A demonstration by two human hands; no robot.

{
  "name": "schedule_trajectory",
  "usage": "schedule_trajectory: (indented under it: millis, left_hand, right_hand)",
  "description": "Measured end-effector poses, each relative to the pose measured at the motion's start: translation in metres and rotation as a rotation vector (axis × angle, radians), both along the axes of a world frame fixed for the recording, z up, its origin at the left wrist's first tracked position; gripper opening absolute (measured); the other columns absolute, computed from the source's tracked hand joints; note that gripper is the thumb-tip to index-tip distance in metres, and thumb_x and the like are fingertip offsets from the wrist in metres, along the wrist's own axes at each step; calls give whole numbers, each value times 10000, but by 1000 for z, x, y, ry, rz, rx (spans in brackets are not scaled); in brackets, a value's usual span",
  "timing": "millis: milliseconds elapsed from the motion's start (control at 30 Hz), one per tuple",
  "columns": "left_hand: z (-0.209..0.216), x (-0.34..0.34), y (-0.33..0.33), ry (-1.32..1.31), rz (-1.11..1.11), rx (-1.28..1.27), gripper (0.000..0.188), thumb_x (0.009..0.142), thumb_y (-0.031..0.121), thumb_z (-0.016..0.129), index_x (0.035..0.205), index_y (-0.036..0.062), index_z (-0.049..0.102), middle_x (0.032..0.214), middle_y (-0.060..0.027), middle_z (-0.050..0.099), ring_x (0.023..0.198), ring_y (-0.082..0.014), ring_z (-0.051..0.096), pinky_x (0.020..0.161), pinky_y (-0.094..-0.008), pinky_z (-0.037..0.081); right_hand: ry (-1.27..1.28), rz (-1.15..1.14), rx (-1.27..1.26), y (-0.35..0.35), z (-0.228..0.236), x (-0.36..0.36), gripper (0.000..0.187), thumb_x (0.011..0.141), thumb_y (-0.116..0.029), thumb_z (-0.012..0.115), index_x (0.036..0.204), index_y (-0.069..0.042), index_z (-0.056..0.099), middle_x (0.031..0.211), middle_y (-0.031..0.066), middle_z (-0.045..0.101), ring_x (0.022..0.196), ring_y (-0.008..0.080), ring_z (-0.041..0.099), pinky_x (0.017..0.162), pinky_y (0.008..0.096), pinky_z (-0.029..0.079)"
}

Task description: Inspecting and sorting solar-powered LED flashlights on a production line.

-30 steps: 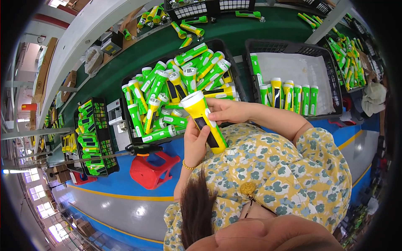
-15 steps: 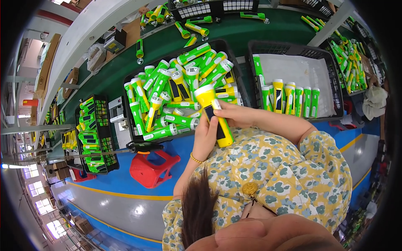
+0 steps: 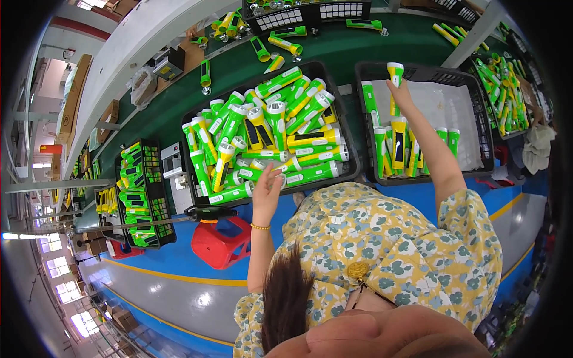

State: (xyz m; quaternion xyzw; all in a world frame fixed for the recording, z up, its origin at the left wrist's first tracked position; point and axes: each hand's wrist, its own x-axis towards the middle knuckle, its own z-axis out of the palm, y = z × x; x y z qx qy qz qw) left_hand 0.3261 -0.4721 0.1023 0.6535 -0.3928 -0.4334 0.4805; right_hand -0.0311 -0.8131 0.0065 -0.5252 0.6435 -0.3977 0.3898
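Hovering by the near edge of a black basket (image 3: pixel 346 119) heaped with flashlights (image 3: pixel 277 122), the left hand (image 3: pixel 267 190) had its fingers loosely curled and slightly apart; whether the tips touched anything there could not be told. To its right, a row of flashlights (image 3: pixel 398 143) stood along the near side of a second basket (image 3: pixel 484 122). Beyond that row, the right hand (image 3: pixel 402 95) gripped a green and yellow flashlight (image 3: pixel 394 71) around its middle, the white head jutting past the fingers and the lower body showing below them, over the white liner (image 3: pixel 444 113). Farther off, loose flashlights (image 3: pixel 285 45) lay on the green counter (image 3: pixel 340 49).
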Motion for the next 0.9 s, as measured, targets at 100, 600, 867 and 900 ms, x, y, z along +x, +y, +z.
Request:
schedule_trajectory:
  millis: [100, 600, 867, 900]
  left_hand:
    - [-20, 23, -2, -225, 57, 18, 431, 909, 91, 554, 1312, 6, 425, 1161, -105, 595, 1014, -125, 566, 861, -232, 436]
    - [-37, 113, -31, -1170, 485, -26, 461, 758, 162, 703, 1146, -7, 519, 1075, -188, 551, 995, -353, 532, 865, -409, 429]
    - [21, 0, -16, -832, 426, -348, 439, 729, 38, 677, 1137, -9, 520, 1103, -167, 563, 1032, -344, 533, 898, -388, 419]
    - [22, -5, -14, -825, 441, -350, 425, 730, 37, 677, 1125, -8, 528, 1093, -164, 571, 1023, -338, 540, 891, -384, 425]
  right_hand:
    - [337, -100, 290, -26, -50, -5, 710, 780, -370, 645, 1297, 8, 338, 1180, 247, 528, 1076, 372, 539, 892, 418, 452]
    - [-150, 471, -398, 77, 49, 136, 277, 876, -78, 526, 1151, -43, 516, 1071, 118, 574, 981, 200, 573, 811, 303, 470]
    - [524, 619, -688, 108, 52, 244, 588, 739, -373, 681, 1193, -53, 490, 1258, 173, 467, 1259, 356, 348, 1049, 481, 235]
    - [619, 636, -654, 110, 52, 250, 589, 730, -365, 687, 1190, -57, 488, 1255, 167, 471, 1262, 349, 346, 1054, 479, 230]
